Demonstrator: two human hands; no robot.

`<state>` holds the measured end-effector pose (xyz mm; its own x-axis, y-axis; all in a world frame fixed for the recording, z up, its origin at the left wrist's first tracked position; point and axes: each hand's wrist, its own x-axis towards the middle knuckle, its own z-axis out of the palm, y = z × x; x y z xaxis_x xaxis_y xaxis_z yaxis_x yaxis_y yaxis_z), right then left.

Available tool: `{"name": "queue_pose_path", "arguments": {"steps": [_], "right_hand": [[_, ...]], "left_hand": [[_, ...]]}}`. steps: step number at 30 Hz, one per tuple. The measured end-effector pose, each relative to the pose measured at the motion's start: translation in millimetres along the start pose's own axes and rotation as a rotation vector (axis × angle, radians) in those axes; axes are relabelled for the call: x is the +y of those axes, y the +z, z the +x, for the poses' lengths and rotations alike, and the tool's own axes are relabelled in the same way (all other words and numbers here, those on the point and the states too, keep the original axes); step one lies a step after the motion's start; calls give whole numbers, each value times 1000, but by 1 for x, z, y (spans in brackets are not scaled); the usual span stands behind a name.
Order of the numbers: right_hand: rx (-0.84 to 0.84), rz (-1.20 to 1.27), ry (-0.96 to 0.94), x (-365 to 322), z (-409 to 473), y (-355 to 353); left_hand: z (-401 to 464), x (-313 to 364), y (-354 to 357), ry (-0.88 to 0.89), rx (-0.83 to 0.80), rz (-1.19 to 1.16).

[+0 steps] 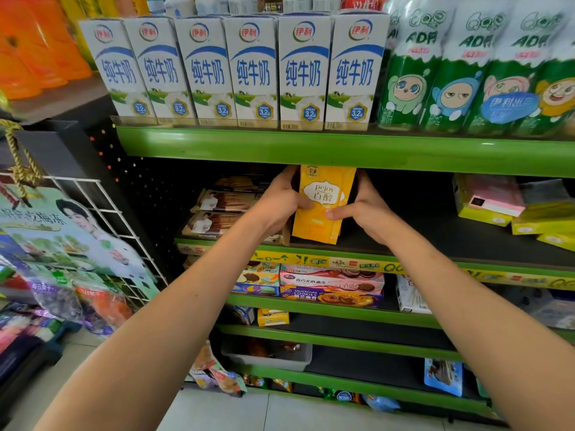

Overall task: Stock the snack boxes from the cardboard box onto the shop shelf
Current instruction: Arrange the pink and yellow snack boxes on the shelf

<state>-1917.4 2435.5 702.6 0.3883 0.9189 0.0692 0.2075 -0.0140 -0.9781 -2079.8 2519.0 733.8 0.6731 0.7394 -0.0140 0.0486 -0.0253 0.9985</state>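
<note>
Head view: we are standing at a green shop shelf point(342, 147), both arms reaching forward. We are holding a yellow snack box point(323, 203) upright on the dark middle shelf board point(435, 234), its lower edge sitting near the board's front lip. Our left hand point(280, 200) is gripping the box's left edge, fingers curled behind it and thumb lying across the front. Our right hand point(364, 206) is clasping the right edge, thumb pressing on the front face. Just left of the box, flat brown biscuit boxes point(217, 209) are lying stacked. Far right on the same board, yellow and pink boxes point(491, 200) are sitting well apart from ours. Above, white milk cartons point(230, 73) are lining the upper shelf beside green drink packs point(466, 82). Below, cookie boxes point(329, 284) are lying flat.
</note>
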Motion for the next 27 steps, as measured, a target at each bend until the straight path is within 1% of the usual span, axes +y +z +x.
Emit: {"name": "queue_pose_path", "arguments": {"steps": [4, 8, 12, 14, 17, 20, 27], "right_hand": [[-5, -197, -9, -4, 4, 0], [-92, -281, -36, 2, -4, 0], [-102, -156, -41, 2, -12, 5], [-94, -33, -4, -3, -10, 9], [-72, 109, 30, -9, -8, 17], [-53, 164, 41, -7, -12, 28], [-54, 198, 14, -11, -22, 35]], "left_hand": [[2, 0, -5, 10, 57, 116], [-5, 0, -10, 22, -42, 243], [-12, 5, -5, 36, -101, 201], [-10, 8, 0, 8, -91, 108], [-9, 7, 7, -4, -35, -68], [-12, 5, 7, -1, -5, -150], [-24, 10, 3, 22, -12, -210]]}}
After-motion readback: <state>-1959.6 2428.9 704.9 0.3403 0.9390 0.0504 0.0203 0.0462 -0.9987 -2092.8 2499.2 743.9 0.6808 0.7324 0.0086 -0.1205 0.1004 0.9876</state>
